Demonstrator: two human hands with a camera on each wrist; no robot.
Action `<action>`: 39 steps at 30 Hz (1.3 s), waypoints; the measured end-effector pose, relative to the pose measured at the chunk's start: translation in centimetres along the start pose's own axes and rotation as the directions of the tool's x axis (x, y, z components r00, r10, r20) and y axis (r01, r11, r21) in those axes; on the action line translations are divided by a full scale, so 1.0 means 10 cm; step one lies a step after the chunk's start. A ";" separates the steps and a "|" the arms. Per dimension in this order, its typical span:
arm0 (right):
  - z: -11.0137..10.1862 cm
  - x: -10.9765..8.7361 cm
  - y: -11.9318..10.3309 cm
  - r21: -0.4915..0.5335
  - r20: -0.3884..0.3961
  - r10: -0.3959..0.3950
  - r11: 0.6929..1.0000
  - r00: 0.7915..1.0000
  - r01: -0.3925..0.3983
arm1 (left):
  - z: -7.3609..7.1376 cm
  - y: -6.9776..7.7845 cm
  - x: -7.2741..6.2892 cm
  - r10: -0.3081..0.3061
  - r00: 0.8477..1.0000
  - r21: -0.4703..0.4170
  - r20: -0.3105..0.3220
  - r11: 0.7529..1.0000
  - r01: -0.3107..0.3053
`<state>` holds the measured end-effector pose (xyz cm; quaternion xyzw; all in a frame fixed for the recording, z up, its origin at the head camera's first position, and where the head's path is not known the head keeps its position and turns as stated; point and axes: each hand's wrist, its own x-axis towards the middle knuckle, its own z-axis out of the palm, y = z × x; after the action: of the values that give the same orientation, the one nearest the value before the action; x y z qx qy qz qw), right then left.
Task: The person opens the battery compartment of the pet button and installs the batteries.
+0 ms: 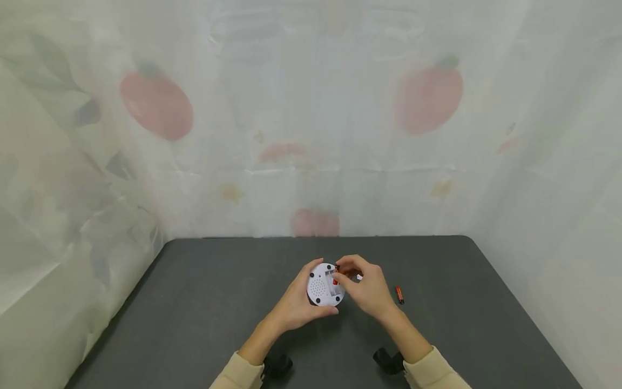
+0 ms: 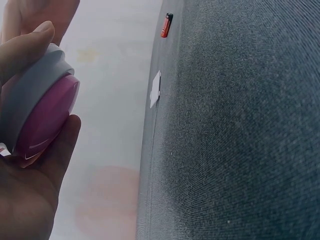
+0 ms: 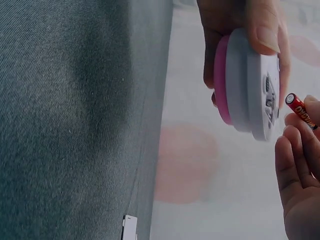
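Note:
My left hand (image 1: 293,305) grips a round white device (image 1: 317,286) by its edge, thumb on the near side and fingers on the far side. Its underside, with small holes, black feet and a bare battery compartment (image 3: 270,102), faces up in the head view. A pink layer (image 2: 47,117) shows on its other side in the left wrist view. Between thumb and fingertips, my right hand (image 1: 367,286) pinches a small red-and-black battery (image 3: 299,109). In the head view this battery overlaps the compartment; in the right wrist view a gap separates them.
A second red-and-black battery (image 1: 399,294) lies on the dark table (image 1: 218,308), right of my right hand. A small white cover (image 2: 155,90) also lies on the table, partly hidden behind my right hand in the head view. Printed curtains (image 1: 311,108) surround the table's back and sides.

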<state>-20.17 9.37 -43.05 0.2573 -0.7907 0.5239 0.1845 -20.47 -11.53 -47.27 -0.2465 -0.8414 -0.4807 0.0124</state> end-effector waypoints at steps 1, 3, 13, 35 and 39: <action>0.01 0.00 0.01 -0.009 0.007 -0.014 1.000 1.000 0.014 | 0.00 0.00 -0.01 -0.001 1.000 -0.006 0.003 1.000 0.001; 0.04 -0.01 0.05 -0.015 0.020 -0.044 0.999 0.999 0.044 | 0.00 0.00 -0.02 0.004 1.000 -0.015 0.004 1.000 -0.004; 0.11 -0.01 0.15 -0.164 0.068 -0.157 0.972 0.985 0.166 | 0.00 0.01 -0.02 0.018 1.000 -0.026 0.026 1.000 -0.017; 0.09 0.10 0.26 0.188 0.172 0.371 0.897 0.912 -0.400 | -0.01 0.05 -0.01 0.037 0.999 0.007 -0.009 0.999 -0.037; 0.10 0.12 0.30 0.350 0.291 0.459 0.766 0.840 -0.539 | -0.02 0.06 -0.01 0.040 0.999 0.022 -0.009 0.999 -0.039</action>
<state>-22.94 9.13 -44.94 0.1186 -0.7133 0.6839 -0.0972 -20.14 -11.48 -46.71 -0.2606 -0.8416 -0.4723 0.0286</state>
